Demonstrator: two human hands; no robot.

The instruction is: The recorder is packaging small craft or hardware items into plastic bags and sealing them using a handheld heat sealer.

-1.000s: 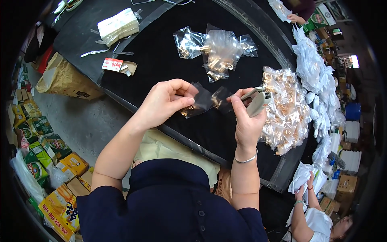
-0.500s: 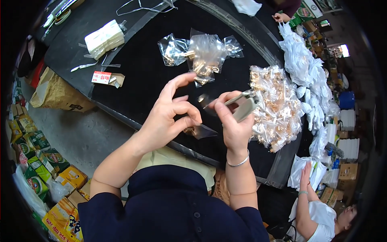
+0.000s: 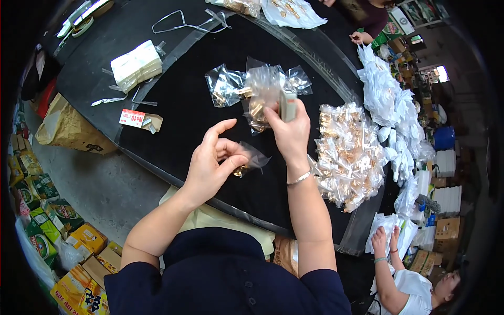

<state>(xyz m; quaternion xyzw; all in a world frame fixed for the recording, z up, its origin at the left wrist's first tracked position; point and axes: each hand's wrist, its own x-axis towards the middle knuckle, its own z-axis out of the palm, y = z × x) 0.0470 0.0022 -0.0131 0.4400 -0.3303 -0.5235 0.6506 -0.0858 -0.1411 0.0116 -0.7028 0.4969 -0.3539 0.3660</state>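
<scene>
My left hand [image 3: 210, 163] pinches a small clear plastic bag [image 3: 254, 156] between thumb and fingers, with its index finger raised. Gold-coloured metal pieces [image 3: 240, 171] show at the bag's lower end. Farther forward, my right hand [image 3: 291, 128] is wrapped round a light grey stapler [image 3: 288, 106], blurred by motion. The stapler reaches over a clump of clear bags with gold pieces [image 3: 257, 109]; whether my right fingers touch them I cannot tell. Another clear bag [image 3: 221, 86] lies just left of that clump. To the right of my right forearm spreads a large pile of filled small bags [image 3: 349, 157].
A stack of white bags [image 3: 136, 65] and a small red-and-white box [image 3: 139, 119] lie on the black table's left. White plastic bags [image 3: 388, 94] line its right edge. Another bag with gold pieces [image 3: 291, 11] lies at the far edge. Co-workers' hands [image 3: 387, 242] show at right and far right.
My right hand has moved forward with the stapler, onto the clump of bags. My left hand still holds its bag, slightly lower. At the far edge, bags with gold pieces have come into view.
</scene>
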